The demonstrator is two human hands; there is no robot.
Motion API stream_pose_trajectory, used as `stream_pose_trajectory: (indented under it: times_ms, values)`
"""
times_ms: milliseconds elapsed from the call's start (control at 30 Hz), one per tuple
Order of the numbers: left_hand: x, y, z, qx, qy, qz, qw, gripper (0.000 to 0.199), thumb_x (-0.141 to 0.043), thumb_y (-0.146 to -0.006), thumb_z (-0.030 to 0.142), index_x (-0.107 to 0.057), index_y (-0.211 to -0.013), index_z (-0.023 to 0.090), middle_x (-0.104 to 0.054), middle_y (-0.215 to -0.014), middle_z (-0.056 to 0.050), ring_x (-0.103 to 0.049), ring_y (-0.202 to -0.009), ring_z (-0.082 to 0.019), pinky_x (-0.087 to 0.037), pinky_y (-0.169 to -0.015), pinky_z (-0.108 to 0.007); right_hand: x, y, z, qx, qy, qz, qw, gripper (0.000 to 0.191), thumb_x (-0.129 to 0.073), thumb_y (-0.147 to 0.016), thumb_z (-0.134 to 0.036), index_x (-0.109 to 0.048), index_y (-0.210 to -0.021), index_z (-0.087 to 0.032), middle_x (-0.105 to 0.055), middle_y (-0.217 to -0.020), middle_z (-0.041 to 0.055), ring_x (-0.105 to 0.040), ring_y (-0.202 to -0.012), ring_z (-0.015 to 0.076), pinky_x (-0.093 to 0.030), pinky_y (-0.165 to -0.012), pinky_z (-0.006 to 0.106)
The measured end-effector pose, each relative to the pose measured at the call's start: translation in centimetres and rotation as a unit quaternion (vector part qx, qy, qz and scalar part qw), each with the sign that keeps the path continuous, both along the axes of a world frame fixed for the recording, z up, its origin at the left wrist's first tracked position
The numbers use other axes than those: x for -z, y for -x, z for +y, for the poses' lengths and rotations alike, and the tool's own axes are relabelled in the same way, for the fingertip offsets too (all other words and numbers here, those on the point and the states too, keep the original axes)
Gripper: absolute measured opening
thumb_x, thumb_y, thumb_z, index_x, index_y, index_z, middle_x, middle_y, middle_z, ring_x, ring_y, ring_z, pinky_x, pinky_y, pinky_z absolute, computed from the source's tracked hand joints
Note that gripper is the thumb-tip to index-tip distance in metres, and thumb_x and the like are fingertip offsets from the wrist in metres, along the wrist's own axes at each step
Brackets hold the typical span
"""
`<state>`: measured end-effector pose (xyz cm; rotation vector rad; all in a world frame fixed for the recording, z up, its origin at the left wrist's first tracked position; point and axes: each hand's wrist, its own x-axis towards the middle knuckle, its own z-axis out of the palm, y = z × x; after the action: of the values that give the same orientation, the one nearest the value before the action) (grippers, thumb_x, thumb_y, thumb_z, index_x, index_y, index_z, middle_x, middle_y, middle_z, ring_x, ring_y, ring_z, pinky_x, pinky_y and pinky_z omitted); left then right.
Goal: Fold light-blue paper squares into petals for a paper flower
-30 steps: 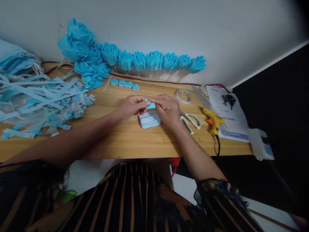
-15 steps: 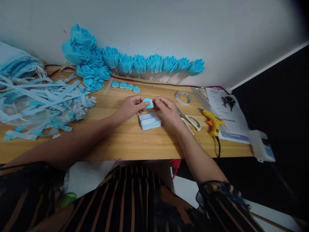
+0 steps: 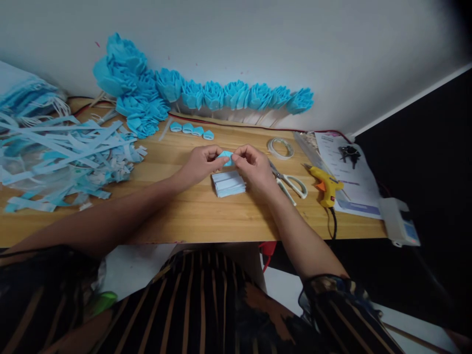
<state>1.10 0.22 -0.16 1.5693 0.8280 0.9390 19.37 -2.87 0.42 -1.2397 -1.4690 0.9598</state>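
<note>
- The left hand [image 3: 201, 164] and the right hand [image 3: 254, 167] meet over the middle of the light wooden counter [image 3: 206, 216], fingers closed in a pinch on a small folded light-blue paper piece [image 3: 225, 157]; each hand grips one end, and the piece is lifted just clear of the counter.
- Directly beneath the fingers, just nearer the body, lies a neat stack of pale blue cut paper strips [image 3: 228, 183]; the right hand's heel is just beside it.
- Just right of the right hand lie white-handled scissors [image 3: 289, 182], then a yellow hot-glue gun [image 3: 325, 184] and, farther back, a roll of clear tape [image 3: 280, 146].
- Beyond the fingers, four small folded blue petals [image 3: 191, 130] sit in a row, well apart from the hands; behind them a line of blue paper flowers [image 3: 206, 93] leans against the white wall.
- Left of the left hand is bare counter, then a loose heap of blue paper offcuts [image 3: 62, 157].
- Bare wood runs from the stack to the counter's near edge.
</note>
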Motion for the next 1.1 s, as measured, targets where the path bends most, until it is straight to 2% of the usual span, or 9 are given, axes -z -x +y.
stream_pose_trajectory:
  times_ms: [300,767,967,1100]
  values:
    - [0.19,-0.03,0.02,0.005,-0.004,0.003,1.0,0.018,-0.068,-0.084,0.026,-0.058,-0.072,0.017,-0.058,-0.062,0.003,-0.052,-0.056,-0.007,-0.038,-0.052,-0.018,0.35,-0.22,0.25,-0.01,0.009,0.009,1.0,0.028,-0.075,-0.081,-0.046,-0.063,-0.079,-0.021,-0.057,-0.073,-0.0022,-0.047,-0.067,0.0123,-0.035,-0.058,0.025]
    - [0.03,0.07,-0.01,0.007,-0.005,0.011,1.0,0.017,-0.068,-0.084,0.027,-0.058,-0.073,0.017,-0.059,-0.062,0.003,-0.053,-0.056,-0.008,-0.04,-0.053,-0.018,0.38,-0.34,0.34,-0.012,-0.011,-0.005,1.0,0.017,-0.07,-0.083,-0.036,-0.062,-0.078,-0.022,-0.056,-0.069,-0.0037,-0.047,-0.065,0.0118,-0.038,-0.062,0.027]
    - [-0.3,0.11,0.02,-0.009,0.0,-0.002,1.0,0.016,-0.069,-0.083,0.028,-0.059,-0.075,0.018,-0.057,-0.061,0.004,-0.052,-0.055,-0.007,-0.04,-0.053,-0.018,-0.06,-0.25,0.17,-0.02,0.021,0.064,0.998,0.026,-0.069,-0.087,-0.048,-0.066,-0.089,-0.022,-0.063,-0.081,-0.0009,-0.057,-0.076,0.0135,-0.047,-0.071,0.029]
    - [-0.54,0.15,-0.05,-0.016,0.0,0.005,1.0,0.017,-0.068,-0.084,0.027,-0.059,-0.073,0.018,-0.056,-0.061,0.004,-0.051,-0.055,-0.008,-0.04,-0.054,-0.02,-0.27,-0.14,0.03,-0.045,0.044,0.068,0.996,0.038,-0.068,-0.087,-0.058,-0.065,-0.077,-0.021,-0.06,-0.076,-0.0004,-0.055,-0.073,0.0135,-0.046,-0.069,0.029]
